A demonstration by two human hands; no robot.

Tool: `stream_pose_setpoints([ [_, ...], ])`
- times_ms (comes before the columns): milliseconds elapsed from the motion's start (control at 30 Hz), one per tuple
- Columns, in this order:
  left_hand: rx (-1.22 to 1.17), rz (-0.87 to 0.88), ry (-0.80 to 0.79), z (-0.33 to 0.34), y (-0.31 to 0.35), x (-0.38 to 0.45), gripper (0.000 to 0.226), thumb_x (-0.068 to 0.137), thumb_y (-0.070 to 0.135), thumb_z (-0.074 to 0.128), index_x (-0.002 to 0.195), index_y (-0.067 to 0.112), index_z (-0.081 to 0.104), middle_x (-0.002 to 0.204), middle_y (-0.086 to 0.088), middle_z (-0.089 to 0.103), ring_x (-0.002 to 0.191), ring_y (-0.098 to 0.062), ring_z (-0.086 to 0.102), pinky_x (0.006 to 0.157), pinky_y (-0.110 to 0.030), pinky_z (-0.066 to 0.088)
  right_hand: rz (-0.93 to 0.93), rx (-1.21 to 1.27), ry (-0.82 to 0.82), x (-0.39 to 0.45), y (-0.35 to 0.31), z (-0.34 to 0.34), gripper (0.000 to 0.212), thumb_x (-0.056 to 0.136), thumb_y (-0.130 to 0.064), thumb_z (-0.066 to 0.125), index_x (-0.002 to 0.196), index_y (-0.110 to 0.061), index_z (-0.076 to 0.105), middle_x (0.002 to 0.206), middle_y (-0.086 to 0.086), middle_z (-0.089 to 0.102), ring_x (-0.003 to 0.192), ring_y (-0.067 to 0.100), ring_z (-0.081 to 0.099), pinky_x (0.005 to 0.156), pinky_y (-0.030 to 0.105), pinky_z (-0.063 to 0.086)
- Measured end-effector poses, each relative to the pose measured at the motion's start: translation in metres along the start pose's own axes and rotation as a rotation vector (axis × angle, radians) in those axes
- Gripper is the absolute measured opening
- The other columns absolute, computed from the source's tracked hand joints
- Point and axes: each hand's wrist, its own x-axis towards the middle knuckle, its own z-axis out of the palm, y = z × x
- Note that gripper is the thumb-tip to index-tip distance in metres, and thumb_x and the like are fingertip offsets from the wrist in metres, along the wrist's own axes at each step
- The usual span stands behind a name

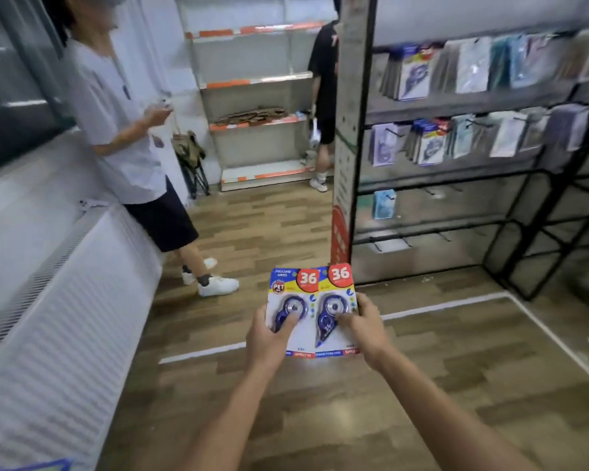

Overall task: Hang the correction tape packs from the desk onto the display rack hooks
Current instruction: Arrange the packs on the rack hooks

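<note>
So the person's got two correction tape packs side by side out in front, over the wood floor (422, 385), one per hand. The left hand (269, 338) has its grip on the left pack (291, 300), thumb pressed on the blue dispenser bubble, fingers curled behind the card. The right hand (363, 329) holds the right pack (335, 300) the same way. The cards overlap a bit at the middle edge.

The display rack (456, 137) is off to the far right, with plenty of packs hanging on the upper rows and some bare hooks (388, 241) lower down.

What could go wrong, I reckon: both hands are full, so there's no spare one to steady a hook. The hang holes are at the far top end, away from the thumbs, so a card could wobble, miss the hook tip or slip and drop.
</note>
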Motion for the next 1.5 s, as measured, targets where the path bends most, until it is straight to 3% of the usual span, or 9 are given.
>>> stream_pose_setpoints([
  [300, 0.004, 0.057, -0.164, 0.196, 0.094, 0.047, 0.041, 0.071, 0.038, 0.081, 0.097, 0.018, 0.056, 0.087, 0.011, 0.064, 0.074, -0.001, 0.060, 0.053, -0.011, 0.037, -0.092, -0.003, 0.274, 0.096, -0.037, -0.172, 0.015, 0.088, -0.014, 0.064, 0.101, -0.006, 0.062, 0.099, 0.010, 0.070, 0.088, 0.023, 0.066, 0.080, 0.039, 0.053],
  [400, 0.029, 0.098, -0.206, 0.239, 0.119, 0.077, 0.039, 0.071, 0.033, 0.082, 0.095, 0.016, 0.057, 0.089, 0.006, 0.066, 0.078, -0.013, 0.062, 0.060, -0.023, 0.041, -0.109, 0.005, 0.330, 0.131, -0.051, -0.200, 0.012, 0.087, -0.010, 0.064, 0.097, -0.004, 0.064, 0.092, 0.008, 0.070, 0.076, 0.014, 0.062, 0.069, 0.027, 0.051],
  [533, 0.026, 0.159, -0.287, 0.295, 0.151, 0.135, 0.039, 0.069, 0.030, 0.084, 0.097, 0.018, 0.060, 0.089, 0.008, 0.067, 0.078, -0.008, 0.063, 0.057, -0.017, 0.045, -0.125, -0.022, 0.373, 0.196, -0.067, -0.232, 0.006, 0.084, -0.008, 0.066, 0.087, -0.013, 0.066, 0.077, -0.007, 0.070, 0.059, -0.003, 0.061, 0.050, 0.009, 0.044],
  [733, -0.049, 0.233, -0.454, 0.381, 0.201, 0.231, 0.035, 0.071, 0.019, 0.084, 0.090, 0.029, 0.056, 0.092, 0.014, 0.067, 0.079, 0.001, 0.063, 0.063, -0.018, 0.047, -0.142, -0.078, 0.464, 0.310, -0.103, -0.274, 0.017, 0.082, -0.005, 0.062, 0.091, -0.020, 0.058, 0.085, -0.008, 0.067, 0.075, 0.006, 0.063, 0.068, 0.026, 0.048],
  [833, -0.054, 0.266, -0.518, 0.419, 0.228, 0.272, 0.028, 0.077, 0.019, 0.079, 0.092, 0.032, 0.059, 0.093, 0.018, 0.067, 0.082, 0.002, 0.064, 0.069, -0.018, 0.049, -0.169, -0.092, 0.530, 0.362, -0.120, -0.293, 0.021, 0.082, -0.005, 0.061, 0.088, -0.022, 0.051, 0.084, -0.010, 0.063, 0.072, -0.002, 0.058, 0.060, 0.015, 0.043],
  [967, -0.091, 0.233, -0.506, 0.468, 0.249, 0.311, 0.012, 0.093, 0.022, 0.060, 0.084, 0.030, 0.062, 0.085, 0.017, 0.068, 0.064, 0.011, 0.062, 0.050, -0.006, 0.042, -0.177, -0.164, 0.596, 0.416, -0.129, -0.316, 0.013, 0.084, -0.010, 0.060, 0.091, -0.018, 0.053, 0.083, -0.011, 0.060, 0.075, 0.003, 0.056, 0.062, 0.018, 0.040],
  [1100, -0.096, 0.173, -0.460, 0.516, 0.265, 0.348, 0.019, 0.098, 0.023, 0.051, 0.095, 0.013, 0.067, 0.100, -0.011, 0.072, 0.087, -0.024, 0.067, 0.079, -0.036, 0.053, -0.203, -0.149, 0.673, 0.465, -0.134, -0.348, 0.012, 0.084, -0.012, 0.062, 0.093, -0.015, 0.054, 0.080, -0.013, 0.059, 0.076, 0.010, 0.055, 0.066, 0.022, 0.035],
  [1233, -0.146, 0.208, -0.400, 0.561, 0.283, 0.381, 0.016, 0.097, 0.018, 0.054, 0.090, 0.011, 0.066, 0.087, -0.007, 0.069, 0.080, -0.018, 0.059, 0.068, -0.029, 0.043, -0.275, -0.117, 0.741, 0.521, -0.156, -0.386, 0.018, 0.084, -0.012, 0.063, 0.096, -0.017, 0.050, 0.079, -0.014, 0.057, 0.071, 0.006, 0.054, 0.058, 0.021, 0.033],
  [1500, -0.279, 0.111, -0.302, 0.625, 0.305, 0.417, 0.018, 0.096, 0.010, 0.055, 0.086, 0.020, 0.066, 0.089, -0.005, 0.071, 0.086, -0.023, 0.064, 0.079, -0.036, 0.051, -0.378, -0.161, 0.600, 0.615, -0.192, -0.437, 0.022, 0.082, -0.010, 0.065, 0.090, -0.026, 0.051, 0.082, -0.014, 0.058, 0.070, -0.007, 0.053, 0.056, 0.000, 0.036],
])
